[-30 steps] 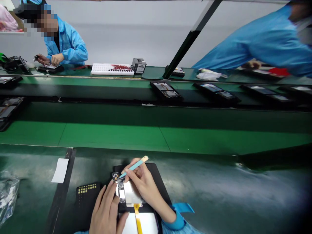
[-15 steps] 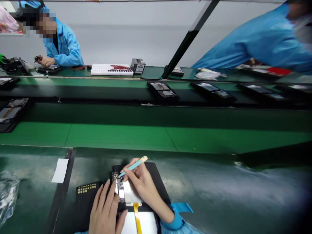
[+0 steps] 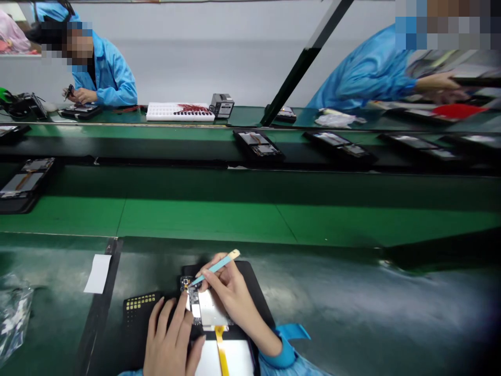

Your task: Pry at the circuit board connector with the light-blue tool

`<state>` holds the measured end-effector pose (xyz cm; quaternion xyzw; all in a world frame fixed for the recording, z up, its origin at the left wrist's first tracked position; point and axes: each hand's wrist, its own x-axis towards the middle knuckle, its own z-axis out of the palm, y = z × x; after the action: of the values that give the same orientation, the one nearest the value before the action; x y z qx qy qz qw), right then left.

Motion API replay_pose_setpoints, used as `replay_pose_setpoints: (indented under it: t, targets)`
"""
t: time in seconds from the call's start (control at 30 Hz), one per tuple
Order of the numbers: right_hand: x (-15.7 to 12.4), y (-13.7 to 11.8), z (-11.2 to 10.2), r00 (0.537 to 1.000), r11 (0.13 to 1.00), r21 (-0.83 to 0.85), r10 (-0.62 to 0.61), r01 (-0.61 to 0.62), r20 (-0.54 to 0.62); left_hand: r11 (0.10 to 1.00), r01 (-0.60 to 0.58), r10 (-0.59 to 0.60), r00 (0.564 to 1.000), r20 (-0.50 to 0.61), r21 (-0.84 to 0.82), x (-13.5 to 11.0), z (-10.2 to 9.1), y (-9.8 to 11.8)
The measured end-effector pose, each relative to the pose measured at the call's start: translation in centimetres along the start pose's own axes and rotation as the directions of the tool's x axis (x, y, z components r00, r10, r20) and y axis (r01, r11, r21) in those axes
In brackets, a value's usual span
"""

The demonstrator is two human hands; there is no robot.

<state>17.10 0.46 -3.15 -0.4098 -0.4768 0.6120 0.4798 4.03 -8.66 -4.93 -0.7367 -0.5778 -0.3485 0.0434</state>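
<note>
An opened phone (image 3: 203, 308) with its circuit board, a silver shield and a yellow flex cable lies on a black mat (image 3: 250, 284) at the bottom centre. My left hand (image 3: 170, 342) rests flat on the phone's left edge, fingers spread. A thin light-blue pry stick (image 3: 215, 267) is pinched in my right hand (image 3: 230, 297), its tip touching the board near the camera module at the phone's top left.
A black tray with small yellow parts (image 3: 139, 308) sits left of the phone, a white label (image 3: 97, 273) and a plastic bag (image 3: 13, 316) further left. Black trays with phones ride the green conveyor (image 3: 258, 143). Two people in blue coats work across the line.
My hands have barely shifted; the left fingers slid slightly. Trays on the conveyor drifted left. The person at the far right has straightened up and reached right.
</note>
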Motion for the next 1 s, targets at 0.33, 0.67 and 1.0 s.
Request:
replay_pose_setpoints:
  t: [0.33, 0.67, 1.0]
  targets:
    - [-0.3, 0.0, -0.2, 0.999, 0.998, -0.051, -0.033, 0.034, 0.028, 0.985, -0.149, 0.140, 0.986, 0.093, 0.093, 0.1, -0.7, -0.9]
    - [-0.3, -0.1, 0.0, 1.000, 0.995, -0.095, -0.024, 0.025, 0.014, 0.997, -0.051, 0.047, 0.996, 0.073, 0.057, -0.1, -0.5, -0.3]
    - [-0.4, 0.1, 0.0, 1.000, 0.997, -0.071, -0.004, 0.004, 0.001, 0.999, 0.038, -0.037, 0.999, 0.035, -0.006, 0.0, -0.2, 0.2]
